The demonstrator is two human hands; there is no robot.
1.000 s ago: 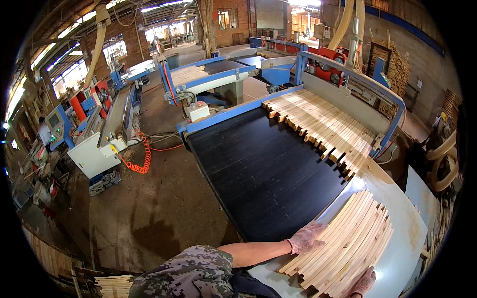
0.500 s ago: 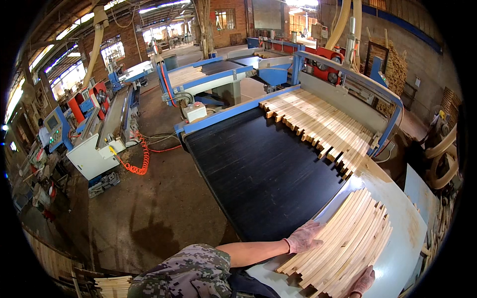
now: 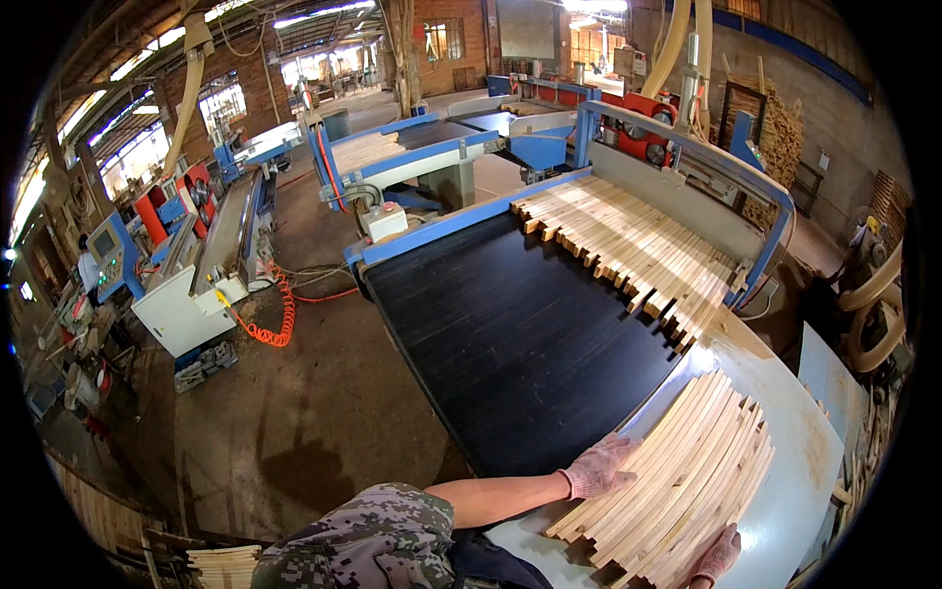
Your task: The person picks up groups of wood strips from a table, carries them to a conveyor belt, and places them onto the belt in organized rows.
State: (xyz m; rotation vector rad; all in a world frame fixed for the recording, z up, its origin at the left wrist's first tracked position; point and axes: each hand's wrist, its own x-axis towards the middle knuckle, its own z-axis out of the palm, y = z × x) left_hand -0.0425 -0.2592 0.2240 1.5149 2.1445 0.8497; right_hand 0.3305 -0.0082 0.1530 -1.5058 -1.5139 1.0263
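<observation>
A sheet of pale wooden strips (image 3: 677, 481), laid side by side, lies on a smooth grey table (image 3: 785, 432) in front of me. Their ends are uneven. My left hand (image 3: 601, 467), in a pinkish knit glove, rests against the left side of the strips with its fingers stretched toward them. At the right side, close to the near end, my gloved right hand (image 3: 719, 557) lies along the outermost strip, fingers extended. Neither hand is wrapped round a strip. Part of the right hand's underside is hidden.
A black conveyor belt (image 3: 520, 334) runs beside the table, with another row of strips (image 3: 638, 250) at its far side under a blue machine frame (image 3: 687, 137). Left stands a white machine (image 3: 186, 309) with a red coiled hose (image 3: 282, 319). More strips (image 3: 224, 567) lie lower left.
</observation>
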